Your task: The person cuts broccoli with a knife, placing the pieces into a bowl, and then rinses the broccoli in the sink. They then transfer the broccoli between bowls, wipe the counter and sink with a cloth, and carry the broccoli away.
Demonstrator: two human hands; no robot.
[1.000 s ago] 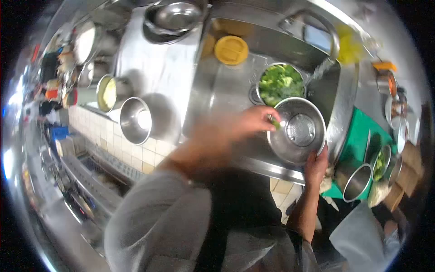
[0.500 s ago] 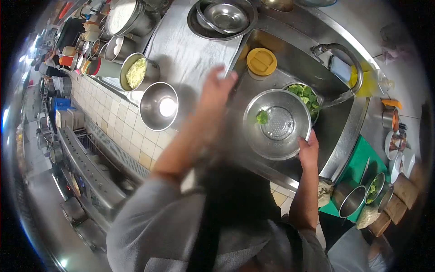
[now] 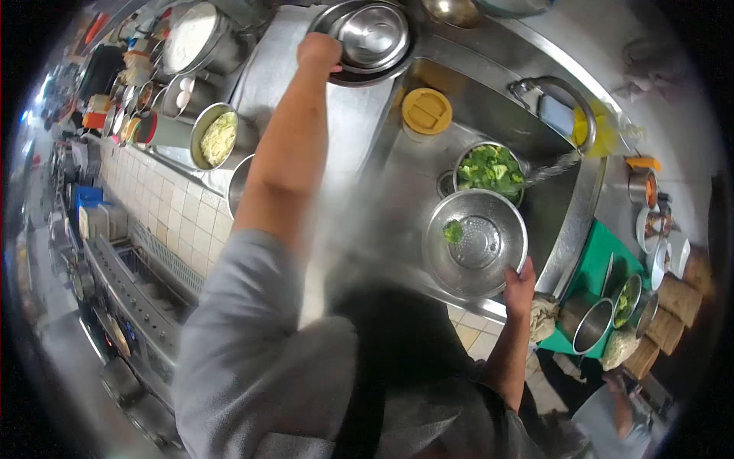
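Metal sink (image 3: 420, 161), yellow-lidded container (image 3: 427, 112), round vessel (image 3: 456, 171) (full of broccoli (image 3: 489, 168))

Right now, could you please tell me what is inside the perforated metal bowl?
A broccoli floret lies inside the bowl; whatever lies directly beneath it is hidden.

Colander (image 3: 505, 241) and faucet (image 3: 589, 122) crowd broccoli (image 3: 488, 168), its left open.

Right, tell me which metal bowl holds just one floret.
The perforated bowl in the right hand's grip: a lone floret lies inside. The vessel standing in the sink is heaped with florets; the stacked bowls show none.
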